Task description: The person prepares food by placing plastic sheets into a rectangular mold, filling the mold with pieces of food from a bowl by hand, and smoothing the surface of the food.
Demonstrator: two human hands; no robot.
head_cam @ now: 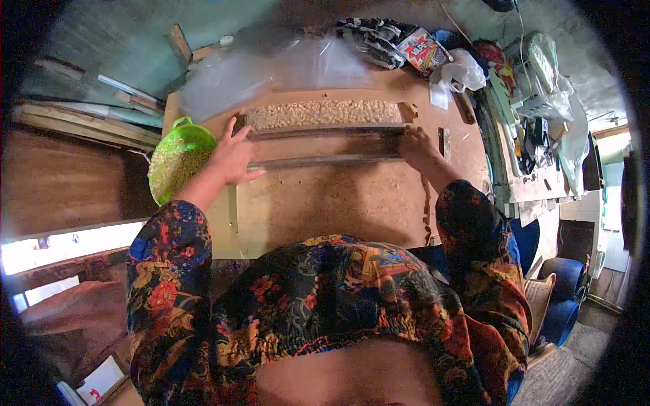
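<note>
A long, narrow wooden frame [325, 162] lies across the board in front of me, its two dark rails running left to right. My left hand [232, 156] spans the frame's left end, fingers at the far rail and thumb at the near one. At the opposite end, my right hand [420, 148] has its fingers curled over the far corner. Just beyond the far rail rests a long flat slab of pale beans [325, 112], seemingly in clear plastic. A bright green colander [182, 162] of similar loose beans stands left of my left forearm.
Clear plastic sheets [320, 63] lie along the far edge of the wooden board [325, 203]. A printed box [424, 51], a black bag [373, 40] and a white plastic bag [464, 71] sit at the far right. Wooden planks [86, 124] line the left; blue chairs [558, 299] stand lower right.
</note>
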